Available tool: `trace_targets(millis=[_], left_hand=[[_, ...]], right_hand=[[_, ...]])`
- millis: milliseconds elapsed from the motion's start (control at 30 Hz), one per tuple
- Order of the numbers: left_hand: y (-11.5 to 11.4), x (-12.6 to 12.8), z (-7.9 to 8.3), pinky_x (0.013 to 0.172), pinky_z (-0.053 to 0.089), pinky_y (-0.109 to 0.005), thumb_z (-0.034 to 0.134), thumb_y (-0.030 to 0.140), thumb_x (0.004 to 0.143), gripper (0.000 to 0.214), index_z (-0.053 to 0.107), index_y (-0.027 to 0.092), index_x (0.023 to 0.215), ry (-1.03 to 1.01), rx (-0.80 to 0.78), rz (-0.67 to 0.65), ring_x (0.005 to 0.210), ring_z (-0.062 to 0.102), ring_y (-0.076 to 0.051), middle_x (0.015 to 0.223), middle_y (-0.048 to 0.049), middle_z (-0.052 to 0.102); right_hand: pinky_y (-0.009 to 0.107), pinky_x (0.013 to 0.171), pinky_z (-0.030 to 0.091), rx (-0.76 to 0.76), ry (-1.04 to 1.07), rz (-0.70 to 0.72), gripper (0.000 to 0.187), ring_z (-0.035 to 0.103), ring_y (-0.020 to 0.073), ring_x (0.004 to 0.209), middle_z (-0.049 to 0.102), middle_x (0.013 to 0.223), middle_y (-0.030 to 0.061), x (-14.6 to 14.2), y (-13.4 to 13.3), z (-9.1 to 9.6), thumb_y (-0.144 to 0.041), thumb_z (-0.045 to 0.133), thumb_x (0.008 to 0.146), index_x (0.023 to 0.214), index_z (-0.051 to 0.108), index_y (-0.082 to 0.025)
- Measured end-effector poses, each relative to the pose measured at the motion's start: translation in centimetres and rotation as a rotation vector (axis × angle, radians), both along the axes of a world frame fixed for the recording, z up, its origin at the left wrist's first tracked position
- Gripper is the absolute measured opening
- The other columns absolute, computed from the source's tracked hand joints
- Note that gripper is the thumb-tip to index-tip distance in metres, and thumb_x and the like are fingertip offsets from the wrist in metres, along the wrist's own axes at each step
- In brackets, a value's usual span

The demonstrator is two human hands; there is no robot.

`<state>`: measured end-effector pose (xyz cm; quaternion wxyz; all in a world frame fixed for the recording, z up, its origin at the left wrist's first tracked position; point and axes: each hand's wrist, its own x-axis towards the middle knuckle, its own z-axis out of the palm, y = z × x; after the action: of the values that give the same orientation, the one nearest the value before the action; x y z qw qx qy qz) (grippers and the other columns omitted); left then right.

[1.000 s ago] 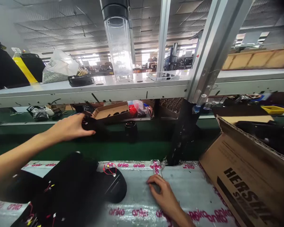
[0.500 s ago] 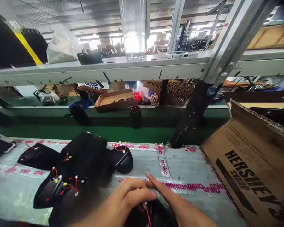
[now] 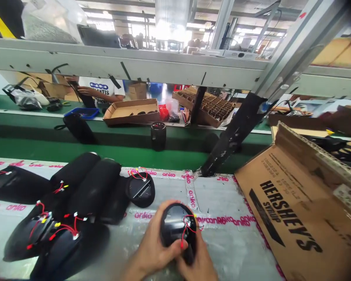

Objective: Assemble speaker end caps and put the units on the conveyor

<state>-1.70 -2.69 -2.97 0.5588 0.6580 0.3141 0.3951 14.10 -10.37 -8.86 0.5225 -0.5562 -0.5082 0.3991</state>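
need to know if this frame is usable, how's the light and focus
Head view: backlit windows above the shelf blow out; the held black housing is sharp; the black shells at left lose detail in shadow; edges smear, worst at far right behind the cardboard box.

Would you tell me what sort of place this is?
Probably an electronics factory assembly line: a green conveyor belt runs across, wired black speaker bodies lie alongside, and the left hand and right hand hold one speaker.

Black shells [image 3: 84, 187] crowd L, carton [image 3: 298, 218] walls R, gap btwn.
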Motion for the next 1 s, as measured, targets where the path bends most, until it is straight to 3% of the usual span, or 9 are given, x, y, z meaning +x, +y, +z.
trace_targets(millis=[167, 233, 333, 400, 533, 633, 733, 900, 1000], left_hand=[[2.0, -2.1, -0.4, 0.130, 0.041, -0.057, 0.099, 0.069, 0.064, 0.125, 0.037, 0.032, 0.166, 0.104, 0.068, -0.134, 0.156, 0.048, -0.045, 0.171, -0.0171, 0.045], [2.2, -2.6, -0.8, 0.131, 0.038, -0.059, 0.100, 0.065, 0.066, 0.123, 0.037, 0.034, 0.167, 0.151, 0.089, -0.138, 0.158, 0.045, -0.046, 0.172, -0.0168, 0.044], [2.2, -1.9, -0.9, 0.126, 0.045, -0.056, 0.095, 0.069, 0.072, 0.112, 0.041, 0.033, 0.163, 0.097, 0.107, -0.142, 0.151, 0.054, -0.043, 0.166, -0.0162, 0.052], [2.2, -1.0, -0.8, 0.123, 0.049, -0.052, 0.089, 0.072, 0.078, 0.105, 0.041, 0.032, 0.163, 0.003, 0.129, -0.136, 0.147, 0.058, -0.041, 0.162, -0.0154, 0.055], [2.0, 0.6, -1.0, 0.119, 0.051, -0.050, 0.076, 0.069, 0.091, 0.086, 0.042, 0.031, 0.161, -0.117, 0.182, -0.082, 0.141, 0.062, -0.038, 0.155, -0.0134, 0.060], [1.4, 0.9, -1.5, 0.114, 0.054, -0.047, 0.066, 0.060, 0.098, 0.070, 0.047, 0.029, 0.158, -0.141, 0.240, -0.005, 0.135, 0.066, -0.035, 0.149, -0.0127, 0.063], [0.5, 0.4, -1.6, 0.118, 0.049, -0.048, 0.065, 0.049, 0.099, 0.067, 0.045, 0.030, 0.159, -0.068, 0.290, 0.054, 0.139, 0.062, -0.035, 0.153, -0.0119, 0.060], [0.3, -0.6, 0.2, 0.120, 0.049, -0.044, 0.064, 0.053, 0.102, 0.065, 0.044, 0.032, 0.160, -0.037, 0.050, -0.023, 0.145, 0.058, -0.035, 0.159, -0.0100, 0.057], [0.7, -0.8, 1.4, 0.121, 0.050, -0.044, 0.065, 0.057, 0.101, 0.066, 0.049, 0.029, 0.158, -0.048, -0.044, -0.076, 0.144, 0.059, -0.037, 0.159, -0.0105, 0.058]], right_hand=[[0.057, 0.136, 0.027, 0.038, -0.011, 0.197, 0.080, 0.028, 0.0351, 0.168, 0.031, 0.182, 0.0090, 5.5, -0.4, 4.4, -0.051, 0.066, 0.102, 0.173, 0.033, -0.031], [0.057, 0.138, 0.023, 0.034, -0.031, 0.248, 0.084, 0.025, 0.0346, 0.169, 0.027, 0.183, 0.0075, 6.2, -0.3, 5.2, -0.049, 0.069, 0.102, 0.174, 0.030, -0.033], [0.058, 0.138, 0.019, 0.025, 0.045, 0.269, 0.088, 0.024, 0.0349, 0.170, 0.027, 0.183, 0.0072, 5.0, 0.3, 4.8, -0.052, 0.070, 0.101, 0.175, 0.027, -0.032], [0.057, 0.138, 0.021, 0.021, 0.112, 0.186, 0.081, 0.026, 0.0339, 0.169, 0.030, 0.182, 0.0073, 3.1, 0.6, 3.6, -0.052, 0.063, 0.105, 0.175, 0.027, -0.032], [0.057, 0.134, 0.034, 0.084, 0.152, -0.143, 0.066, 0.034, 0.0333, 0.166, 0.040, 0.177, 0.0078, -1.7, 0.4, 1.6, -0.042, 0.051, 0.111, 0.173, 0.032, -0.031], [0.056, 0.131, 0.040, 0.090, 0.145, -0.291, 0.065, 0.040, 0.0345, 0.163, 0.042, 0.175, 0.0086, -4.4, -0.2, 1.9, -0.032, 0.048, 0.110, 0.173, 0.032, -0.030], [0.053, 0.128, 0.046, 0.055, 0.154, -0.320, 0.065, 0.045, 0.0336, 0.160, 0.042, 0.176, 0.0078, -5.1, -0.5, 3.4, -0.025, 0.044, 0.110, 0.173, 0.031, -0.030], [0.050, 0.130, 0.043, 0.008, 0.147, -0.132, 0.066, 0.041, 0.0342, 0.162, 0.041, 0.177, 0.0066, -2.5, -0.1, 5.2, -0.039, 0.054, 0.108, 0.171, 0.037, -0.028], [0.053, 0.132, 0.038, 0.028, 0.141, 0.048, 0.087, 0.036, 0.0382, 0.164, 0.038, 0.179, 0.0096, 0.2, 0.0, 5.3, -0.060, 0.068, 0.098, 0.172, 0.036, -0.026]])
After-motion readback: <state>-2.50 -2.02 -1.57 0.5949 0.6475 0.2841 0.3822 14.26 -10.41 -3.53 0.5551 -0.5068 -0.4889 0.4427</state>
